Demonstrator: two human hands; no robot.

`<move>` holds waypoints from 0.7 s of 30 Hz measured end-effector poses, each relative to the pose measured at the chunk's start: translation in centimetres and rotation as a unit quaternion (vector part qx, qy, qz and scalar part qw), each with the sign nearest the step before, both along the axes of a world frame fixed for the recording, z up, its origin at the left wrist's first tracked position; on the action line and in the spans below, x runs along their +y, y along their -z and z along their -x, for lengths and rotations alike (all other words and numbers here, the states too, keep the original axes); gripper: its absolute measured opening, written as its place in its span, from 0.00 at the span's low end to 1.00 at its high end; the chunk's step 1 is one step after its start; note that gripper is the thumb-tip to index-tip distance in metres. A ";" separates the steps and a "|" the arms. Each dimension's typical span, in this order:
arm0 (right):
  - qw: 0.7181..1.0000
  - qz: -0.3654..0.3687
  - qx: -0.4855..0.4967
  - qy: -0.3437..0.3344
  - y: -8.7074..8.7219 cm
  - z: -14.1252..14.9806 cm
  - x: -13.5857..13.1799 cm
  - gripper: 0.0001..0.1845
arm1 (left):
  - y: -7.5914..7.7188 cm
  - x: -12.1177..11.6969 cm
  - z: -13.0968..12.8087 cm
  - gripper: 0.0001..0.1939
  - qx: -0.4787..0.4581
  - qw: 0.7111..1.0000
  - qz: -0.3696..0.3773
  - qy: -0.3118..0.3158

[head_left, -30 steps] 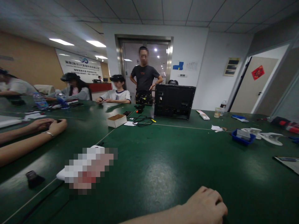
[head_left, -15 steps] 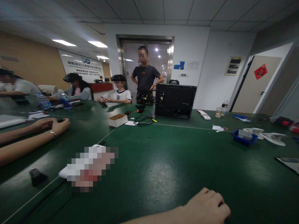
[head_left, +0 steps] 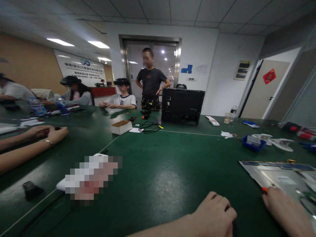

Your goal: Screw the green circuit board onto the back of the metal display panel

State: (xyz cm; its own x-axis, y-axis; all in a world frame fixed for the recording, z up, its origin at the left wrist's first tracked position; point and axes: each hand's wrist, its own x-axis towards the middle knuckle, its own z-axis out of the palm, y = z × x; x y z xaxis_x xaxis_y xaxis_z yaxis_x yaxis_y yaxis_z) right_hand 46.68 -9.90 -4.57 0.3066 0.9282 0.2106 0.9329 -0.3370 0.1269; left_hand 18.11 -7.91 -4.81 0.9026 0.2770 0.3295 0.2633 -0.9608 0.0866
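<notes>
My left hand (head_left: 214, 212) rests low in the middle right of the view, on or just above the green table, with its fingers curled. Whatever lies under the fingers is hidden. At the lower right, my right hand (head_left: 283, 207) closes on the near left edge of a flat grey metal panel (head_left: 269, 172). The panel has a dark strip along its far side, a white label and part of a green circuit board at the frame's edge. A small orange-red bit (head_left: 264, 190) shows by the right fingertips; I cannot make out what it belongs to.
The green table (head_left: 148, 158) carries a white box (head_left: 121, 127), a black cable (head_left: 149, 127), a black monitor-like housing (head_left: 182, 107), a blue tray (head_left: 253, 143) and a pixelated white object (head_left: 86, 177). Another person's hands (head_left: 55, 133) are at left. A person (head_left: 151, 82) stands behind the table.
The grey panel has come well leftward into view, with my right hand now visible on it. My left hand stays curled in nearly the same place. The view has turned slightly right.
</notes>
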 end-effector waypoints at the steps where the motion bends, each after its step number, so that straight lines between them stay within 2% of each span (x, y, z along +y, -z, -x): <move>1: 1.000 0.007 -0.016 -0.011 0.0 2.5 -0.4 0.15 | -0.4 0.0 0.1 0.13 -0.022 0.999 0.021 -0.020; 5: 0.996 -0.014 -0.043 -0.072 0.4 11.4 -1.8 0.14 | -2.3 1.1 0.8 0.13 -0.126 0.978 0.126 -0.113; 8: 0.994 -0.017 -0.006 -0.111 0.9 17.0 -2.8 0.13 | -3.6 2.7 1.4 0.16 -0.187 0.945 0.195 -0.184; 10: 0.990 -0.039 0.015 -0.136 1.2 20.5 -3.4 0.12 | -4.2 3.9 2.0 0.16 -0.199 0.929 0.230 -0.212; 12: 0.990 -0.066 0.018 -0.123 1.5 23.8 -3.8 0.10 | -4.5 4.8 2.7 0.17 -0.181 0.922 0.258 -0.224; 15: 0.986 -0.070 0.055 -0.143 1.7 28.3 -3.9 0.09 | -4.4 5.7 3.9 0.17 -0.130 0.929 0.254 -0.237; 18: 0.979 -0.032 0.108 -0.170 1.7 32.1 -3.5 0.12 | -3.8 6.1 5.5 0.15 -0.068 0.947 0.204 -0.240; 21: 0.980 0.032 0.154 -0.122 1.5 35.3 -3.6 0.13 | -3.4 6.4 7.6 0.14 -0.030 0.966 0.137 -0.219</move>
